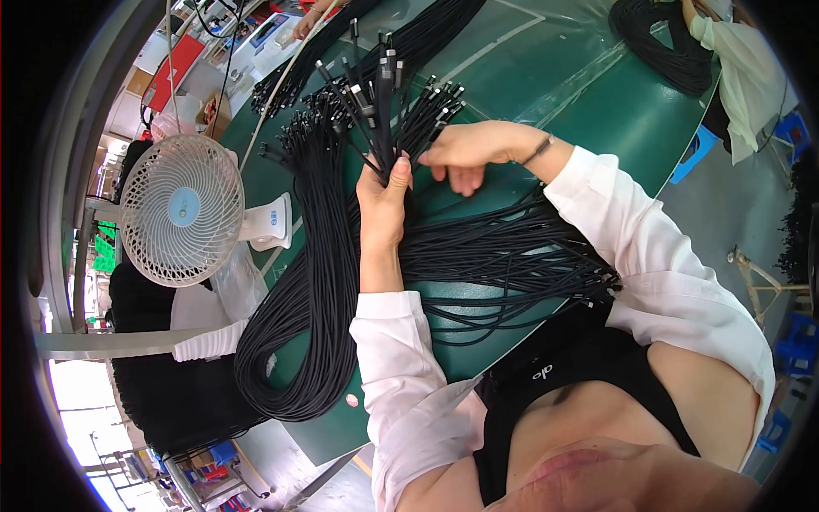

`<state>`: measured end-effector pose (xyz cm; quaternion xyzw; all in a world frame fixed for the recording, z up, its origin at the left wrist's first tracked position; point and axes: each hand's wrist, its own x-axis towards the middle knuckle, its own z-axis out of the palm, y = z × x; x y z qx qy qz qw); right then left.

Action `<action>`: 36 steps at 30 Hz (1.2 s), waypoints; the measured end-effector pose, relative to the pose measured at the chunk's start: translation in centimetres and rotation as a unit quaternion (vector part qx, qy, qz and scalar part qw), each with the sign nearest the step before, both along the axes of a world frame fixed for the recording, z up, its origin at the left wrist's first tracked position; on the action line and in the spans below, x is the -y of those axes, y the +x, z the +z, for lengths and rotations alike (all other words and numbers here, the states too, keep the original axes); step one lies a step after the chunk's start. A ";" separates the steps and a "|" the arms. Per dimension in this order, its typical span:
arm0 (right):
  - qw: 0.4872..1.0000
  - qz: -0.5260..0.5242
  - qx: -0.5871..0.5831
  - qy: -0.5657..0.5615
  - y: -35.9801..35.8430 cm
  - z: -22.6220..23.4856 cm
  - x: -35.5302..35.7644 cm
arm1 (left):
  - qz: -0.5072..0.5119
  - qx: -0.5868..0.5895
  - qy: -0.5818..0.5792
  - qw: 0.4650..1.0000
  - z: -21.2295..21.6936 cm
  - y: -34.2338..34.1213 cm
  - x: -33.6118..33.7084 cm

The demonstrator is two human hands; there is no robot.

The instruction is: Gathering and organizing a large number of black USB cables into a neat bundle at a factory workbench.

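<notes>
Upright in my left hand (382,209) is a bunch of black cables (386,107). The fingers are closed round it below the connectors, which fan out above the thumb. Just to the right, my right hand (473,152) is bent inward, thumb and forefinger pinched on a single black cable (437,133) beside the bunch. Its other fingers curl loosely below. A thick looped bundle of black cables (320,256) hangs down left of my left wrist, its connector ends gathered at the top. More loose black cables (495,247) lie across the table under my forearms.
The green table (529,111) carries further cable bundles (426,38) at the far side and a coiled one (661,47) at far right, near another person's sleeve (742,60). A white fan (183,209) stands left. Another person's hand (309,21) shows far left; blue stools (798,341) stand right.
</notes>
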<state>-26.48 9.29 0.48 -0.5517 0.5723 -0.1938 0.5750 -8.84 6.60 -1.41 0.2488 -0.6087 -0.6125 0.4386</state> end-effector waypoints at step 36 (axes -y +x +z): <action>0.917 -0.136 0.067 -0.368 2.2 3.6 -3.6 | -0.023 -0.053 -0.018 0.998 2.9 -0.2 -1.9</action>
